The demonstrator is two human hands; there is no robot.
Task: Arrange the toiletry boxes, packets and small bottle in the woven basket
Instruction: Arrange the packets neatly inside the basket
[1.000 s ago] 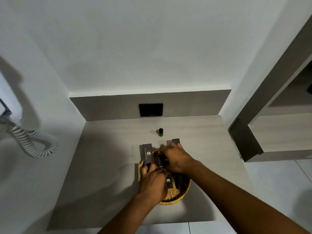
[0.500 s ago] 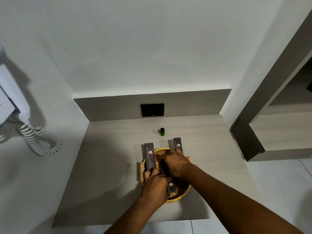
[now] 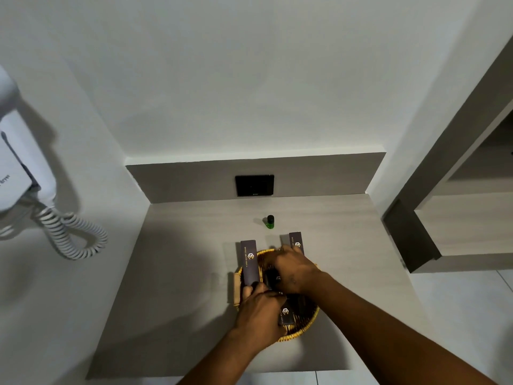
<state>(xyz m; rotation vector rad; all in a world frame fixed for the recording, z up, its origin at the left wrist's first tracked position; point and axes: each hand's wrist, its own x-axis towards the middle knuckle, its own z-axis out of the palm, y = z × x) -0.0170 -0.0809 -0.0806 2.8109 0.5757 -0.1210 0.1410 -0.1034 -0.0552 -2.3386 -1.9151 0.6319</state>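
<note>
Both hands (image 3: 288,269) shifted slightly over the box-filled woven basket (image 3: 305,327).

We cannot see most of the woven basket (image 3: 305,327), since both hands cover its middle, and the dark box (image 3: 273,277) under the right hand (image 3: 291,270) shows only a sliver. The small print on the tall box (image 3: 249,261) is too fine for us to read, and the wall-mounted dryer (image 3: 16,162) is cut off by the left edge.

Coarse woven straw basket (image 3: 305,327) at lower centre; matt dark cardboard boxes (image 3: 249,261); glossy green plastic bottle (image 3: 269,222); smooth matt wood-grain worktop (image 3: 180,273).
</note>
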